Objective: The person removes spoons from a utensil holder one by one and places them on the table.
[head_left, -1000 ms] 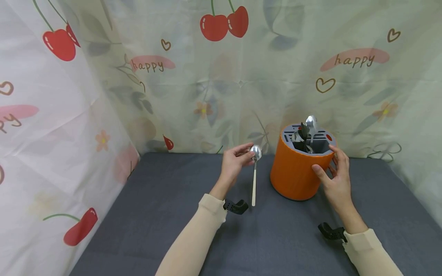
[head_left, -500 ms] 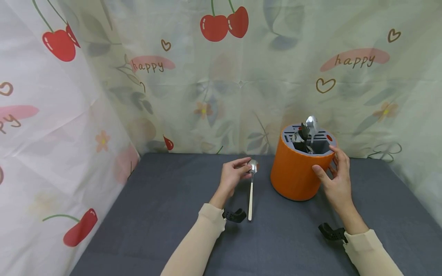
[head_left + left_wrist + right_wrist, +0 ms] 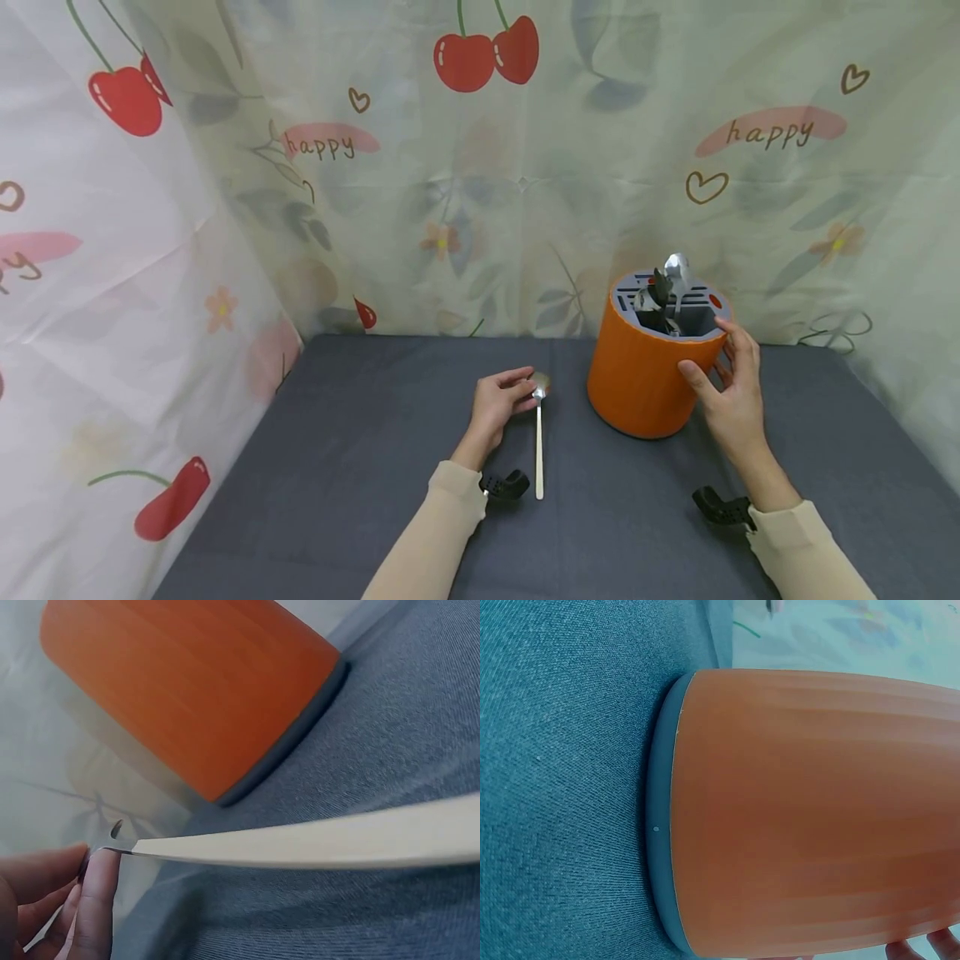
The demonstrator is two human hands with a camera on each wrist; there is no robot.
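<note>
A spoon with a cream handle [image 3: 539,458] is pinched near its bowl by my left hand [image 3: 498,406], handle end toward me. The left wrist view shows the thumb and fingers at the spoon's neck, with the pale handle [image 3: 315,838] running off to the right. To the right stands an orange utensil holder [image 3: 637,383] with a grey slotted top. My right hand [image 3: 731,396] rests against its right side, fingertips at the rim and thumb on the front wall. A metal spoon [image 3: 677,271] and other dark-handled cutlery stick out of the holder's opening.
A dark grey cloth [image 3: 360,450] covers the table. Behind it and on the left hang printed curtains [image 3: 405,208] with cherries and lettering. Each wrist wears a black camera mount, such as the left one [image 3: 506,485].
My left hand has come down and toward me with the spoon, shifting slightly left, away from the holder. The right hand and the holder have stayed in place.
</note>
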